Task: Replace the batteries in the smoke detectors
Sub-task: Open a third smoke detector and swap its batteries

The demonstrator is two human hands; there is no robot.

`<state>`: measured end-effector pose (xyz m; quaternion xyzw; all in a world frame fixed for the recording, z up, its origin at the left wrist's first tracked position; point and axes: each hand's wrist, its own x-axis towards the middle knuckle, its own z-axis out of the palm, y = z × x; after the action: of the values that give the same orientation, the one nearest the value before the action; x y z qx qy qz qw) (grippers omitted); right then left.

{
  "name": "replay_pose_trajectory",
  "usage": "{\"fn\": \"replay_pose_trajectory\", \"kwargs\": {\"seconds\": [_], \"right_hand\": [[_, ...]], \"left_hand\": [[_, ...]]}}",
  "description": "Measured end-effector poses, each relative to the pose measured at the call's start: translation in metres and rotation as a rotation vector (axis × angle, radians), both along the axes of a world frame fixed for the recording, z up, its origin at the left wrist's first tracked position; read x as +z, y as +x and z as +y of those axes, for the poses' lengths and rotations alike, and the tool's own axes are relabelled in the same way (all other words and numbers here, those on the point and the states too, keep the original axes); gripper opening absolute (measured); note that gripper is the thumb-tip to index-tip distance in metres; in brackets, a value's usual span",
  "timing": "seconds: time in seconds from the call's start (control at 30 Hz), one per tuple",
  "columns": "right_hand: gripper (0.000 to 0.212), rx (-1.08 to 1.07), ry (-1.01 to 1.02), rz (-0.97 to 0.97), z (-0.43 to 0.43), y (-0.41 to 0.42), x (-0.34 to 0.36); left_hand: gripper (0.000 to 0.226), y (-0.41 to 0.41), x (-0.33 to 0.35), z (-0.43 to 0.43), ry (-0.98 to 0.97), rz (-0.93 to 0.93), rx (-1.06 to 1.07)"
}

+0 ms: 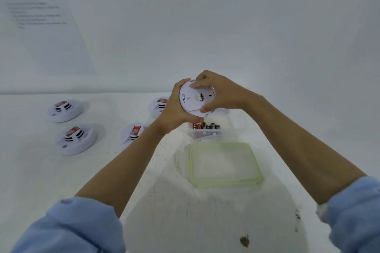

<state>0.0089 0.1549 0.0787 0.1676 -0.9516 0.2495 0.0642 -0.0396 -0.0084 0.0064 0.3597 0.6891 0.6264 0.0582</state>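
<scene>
A: Count, left to right?

B: One printed sheet [41, 26] on the far-left wall, text unreadable. Smoke detectors: five total. Four sit face up on the table [41, 170], each with a red label:
- far-left detector [64, 110]
- near-left detector [76, 138], just in front of it
- middle detector [133, 132], partly behind the left forearm
- far-middle detector [159, 106], half hidden by the left hand [174, 113]

A: And the fifth?

B: Held detector [195, 98] is off the table, in the air at centre, above the battery box. It's tilted with its flat back towards the camera.

A: Hands?

B: Both are gripping it. The left hand cups the left and lower rim, fingers curled round. The right hand [220, 92] clamps the right side, fingers on the far edge and thumb on the near edge.

A: Batteries?

B: One clear battery box [207, 134] under the hands, holding red and black batteries [205, 125]. Several of them, too blurred to count. One green-rimmed lid [224, 164] lies flat just near of the box.

A: Anything else?

B: Two rolled blue sleeves, the left sleeve [72, 226] and the right sleeve [353, 211]. One brown stain [244, 240] at the near table edge, right of centre.
</scene>
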Motion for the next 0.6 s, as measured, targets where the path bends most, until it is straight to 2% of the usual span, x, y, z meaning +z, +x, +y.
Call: {"fn": "replay_pose_trajectory", "kwargs": {"seconds": [0.2, 0.33, 0.6], "right_hand": [[0.064, 0.025, -0.068, -0.013, 0.010, -0.013, -0.007], [0.061, 0.054, -0.057, 0.024, 0.014, -0.015, -0.013], [0.059, -0.001, -0.179, 0.035, 0.013, -0.023, -0.024]], "left_hand": [[0.109, -0.012, 0.000, 0.006, 0.005, 0.017, 0.022], [0.101, -0.013, -0.003, 0.012, 0.026, 0.013, 0.059], [0.096, -0.018, -0.003, 0.018, 0.054, 0.051, 0.109]]}}
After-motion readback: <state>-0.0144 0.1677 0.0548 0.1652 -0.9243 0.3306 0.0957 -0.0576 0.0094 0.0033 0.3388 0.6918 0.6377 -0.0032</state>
